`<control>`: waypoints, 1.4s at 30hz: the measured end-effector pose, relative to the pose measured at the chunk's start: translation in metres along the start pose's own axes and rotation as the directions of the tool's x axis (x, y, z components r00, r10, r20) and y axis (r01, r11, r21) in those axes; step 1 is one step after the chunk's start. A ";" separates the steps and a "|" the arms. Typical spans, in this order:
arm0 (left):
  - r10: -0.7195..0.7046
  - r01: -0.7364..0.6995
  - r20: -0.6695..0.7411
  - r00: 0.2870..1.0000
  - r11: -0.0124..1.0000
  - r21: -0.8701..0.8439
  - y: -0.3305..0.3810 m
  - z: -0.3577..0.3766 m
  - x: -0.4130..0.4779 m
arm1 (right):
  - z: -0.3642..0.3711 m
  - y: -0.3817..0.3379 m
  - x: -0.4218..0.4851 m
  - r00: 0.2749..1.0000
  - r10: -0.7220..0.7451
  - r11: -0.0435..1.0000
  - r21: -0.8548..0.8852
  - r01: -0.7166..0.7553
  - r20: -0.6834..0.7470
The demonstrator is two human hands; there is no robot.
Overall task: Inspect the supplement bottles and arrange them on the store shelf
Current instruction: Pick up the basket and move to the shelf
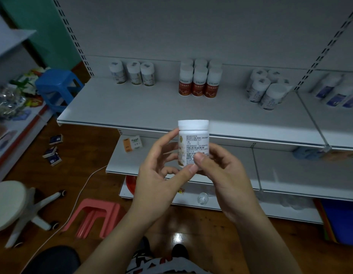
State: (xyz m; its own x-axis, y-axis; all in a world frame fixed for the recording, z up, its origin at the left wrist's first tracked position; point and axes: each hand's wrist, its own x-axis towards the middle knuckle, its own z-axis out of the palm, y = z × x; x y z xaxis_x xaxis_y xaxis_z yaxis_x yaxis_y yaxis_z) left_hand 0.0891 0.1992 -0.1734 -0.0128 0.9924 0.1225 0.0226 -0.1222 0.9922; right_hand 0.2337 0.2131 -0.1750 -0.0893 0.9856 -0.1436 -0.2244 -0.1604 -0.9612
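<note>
Held item: white supplement bottle (pixel 193 139), upright in the air in front of the upper shelf (pixel 132 109), not yet on it. Left hand (pixel 157 171) pinches its left side with thumb and fingertips. Right hand (pixel 225 175) clamps the lower part, thumb in front.

Risks: the hold is fingertip-only on a smooth wall, so turning it to read could let it slip to the floor (pixel 73 147) (lid (pixel 193 123) looks seated; seal not visible). Careless placing could topple the red-label bottles (pixel 200 82) or mix groups.
</note>
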 end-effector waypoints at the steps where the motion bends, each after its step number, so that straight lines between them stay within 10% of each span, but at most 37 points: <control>1: 0.009 -0.009 -0.001 1.000 1.000 0.012 0.000 -0.001 0.001 | 0.000 0.000 0.001 1.000 0.016 1.000 0.024 -0.016 -0.014; 17: 0.025 -0.030 0.028 0.999 0.984 0.177 -0.007 -0.013 0.002 | -0.006 0.005 0.003 0.994 0.042 0.998 -0.048 -0.038 0.103; 27: 0.168 -0.181 0.069 0.983 0.939 0.293 -0.019 -0.028 0.001 | -0.009 -0.003 0.005 0.935 -0.267 0.878 -0.341 0.336 0.233; 42: 0.178 -0.176 -0.001 0.984 0.972 0.155 -0.004 -0.022 -0.003 | -0.001 -0.003 -0.007 0.977 -0.182 0.975 -0.106 0.194 0.116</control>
State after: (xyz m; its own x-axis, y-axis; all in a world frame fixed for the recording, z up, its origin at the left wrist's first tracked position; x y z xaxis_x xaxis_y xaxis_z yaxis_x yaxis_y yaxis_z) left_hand 0.0669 0.1965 -0.1778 -0.0094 0.9548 0.2973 0.1789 -0.2909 0.9399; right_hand 0.2362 0.2070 -0.1710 -0.1586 0.9854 0.0617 -0.1332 0.0406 -0.9903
